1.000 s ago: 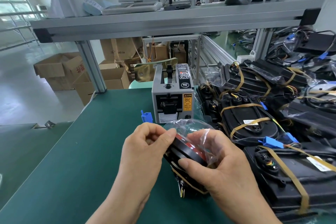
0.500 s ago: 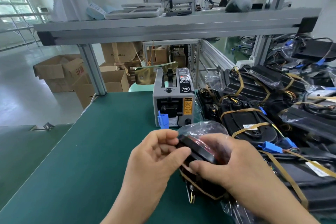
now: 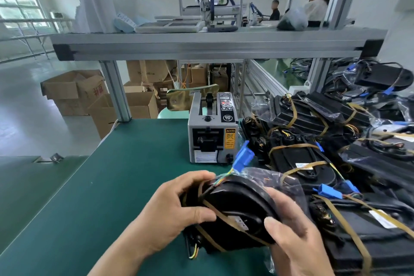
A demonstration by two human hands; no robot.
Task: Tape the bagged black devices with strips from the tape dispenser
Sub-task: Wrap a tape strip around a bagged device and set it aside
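Note:
A bagged black device (image 3: pixel 235 210) with brown tape strips across it is held over the green table (image 3: pixel 94 197) in both hands. My left hand (image 3: pixel 177 210) grips its left end, thumb on the top face. My right hand (image 3: pixel 289 228) holds its right edge, fingers curled over the rim. A blue connector (image 3: pixel 243 158) on coloured wires sticks up from the device. The grey tape dispenser (image 3: pixel 211 136) stands just behind, apart from both hands.
A heap of taped, bagged black devices (image 3: pixel 324 163) fills the table's right side. An aluminium shelf frame (image 3: pixel 201 45) spans overhead. Cardboard boxes (image 3: pixel 74 92) sit on the floor at the left. Two people are in the background.
The device has been turned so its flat black face and tape strips point up, and the blue connector swung from the left to above it. The view tilted up.

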